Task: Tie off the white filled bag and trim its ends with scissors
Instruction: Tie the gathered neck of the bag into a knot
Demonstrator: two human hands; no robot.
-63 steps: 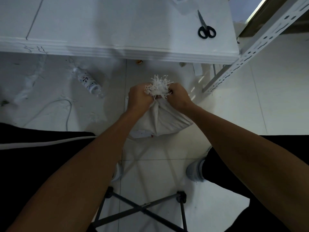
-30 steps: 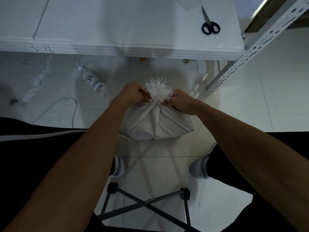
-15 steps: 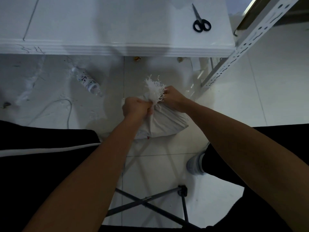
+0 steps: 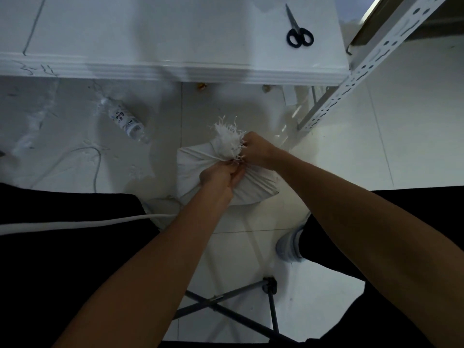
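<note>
Both hands are gripping the gathered neck of a white cloth bag [image 4: 195, 167] sitting on the tiled floor.
Left hand [image 4: 221, 174] is clenching the neck; right hand [image 4: 256, 151] is pinching the frayed, stringy tuft [image 4: 227, 136]. Black-handled scissors [image 4: 297, 31] are lying on the white table [image 4: 150, 33]. A plastic bottle's [image 4: 125, 119] label is unreadable.
</note>
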